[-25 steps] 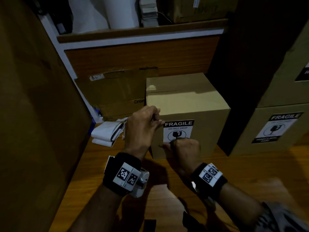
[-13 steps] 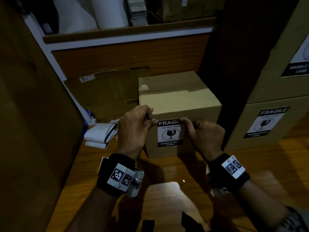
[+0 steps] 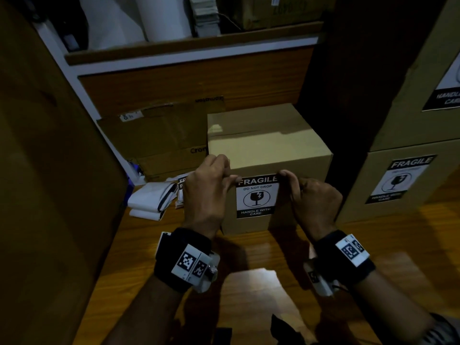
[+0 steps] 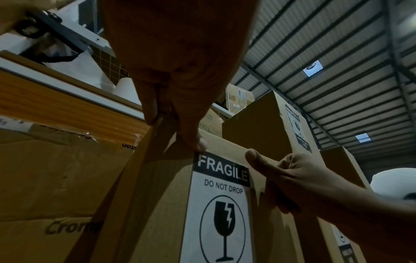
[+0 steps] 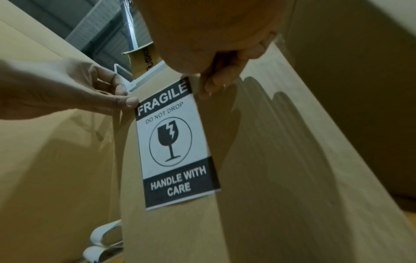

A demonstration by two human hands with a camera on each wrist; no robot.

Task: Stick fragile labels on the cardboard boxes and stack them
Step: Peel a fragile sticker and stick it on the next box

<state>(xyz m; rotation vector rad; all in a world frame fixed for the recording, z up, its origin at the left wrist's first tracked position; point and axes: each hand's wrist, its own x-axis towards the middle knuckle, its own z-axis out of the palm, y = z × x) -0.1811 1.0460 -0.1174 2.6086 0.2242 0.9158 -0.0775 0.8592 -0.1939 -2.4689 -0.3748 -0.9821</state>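
A plain cardboard box (image 3: 268,145) stands on the wooden table (image 3: 249,295) in front of me. A black-and-white fragile label (image 3: 256,197) hangs on its front face, and its lower edge looks slightly lifted in the right wrist view (image 5: 173,142). My left hand (image 3: 209,190) pinches the label's top left corner between thumb and forefinger (image 4: 198,144). My right hand (image 3: 313,200) has its fingers curled and holds the top right corner with the thumb (image 4: 256,158). The box's sides and back are hidden.
Two labelled boxes are stacked at the right, the lower (image 3: 398,185) under the upper (image 3: 423,95). Flattened cardboard (image 3: 159,135) leans behind the box on the left. White paper strips and spare labels (image 3: 151,200) lie beside it. A tall cardboard sheet (image 3: 49,170) walls the left side.
My right hand has moved from the label's lower part up to its top right corner, so the whole label now shows. The left hand has stayed at the top left corner.
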